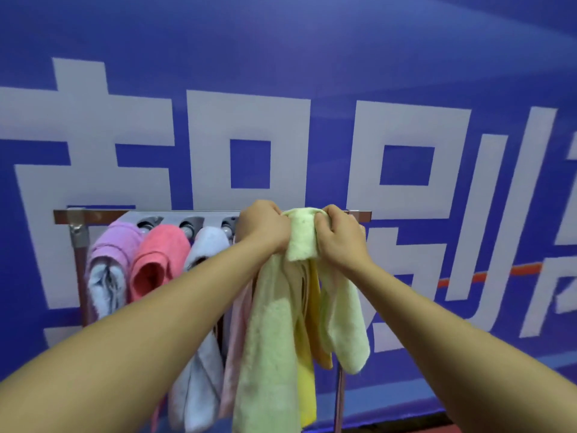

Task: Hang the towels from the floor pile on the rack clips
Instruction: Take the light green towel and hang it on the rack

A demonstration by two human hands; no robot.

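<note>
— Looking out from the head camera, what surrounds the hands?
— A blue wall (312,57) with big white characters fills the far side. Just in front of it stands the rack (93,215), its top bar running left to right, with round clips (150,223) showing under the bar at the left.
— What hangs there?
— From the left: a purple towel (115,245), a coral towel (159,254) and a pale grey towel (210,240), each bunched up at a clip. Right of those hangs a pale pink towel (237,323).
— Anything in the way?
— The left forearm (162,304) crosses the grey and pink towels, and both hands cover the right part of the bar, so any clips there are hidden.
— And the hands?
— The left hand (265,226) is curled tight round the top of the light green towel (299,235). The right hand (338,235) pinches the same folded top, fingers bent. That towel sits up at the bar, right of centre, its length drooping between the arms. Behind it hang a yellow towel (307,401) and an orange towel (324,357); I cannot tell what holds them.
</note>
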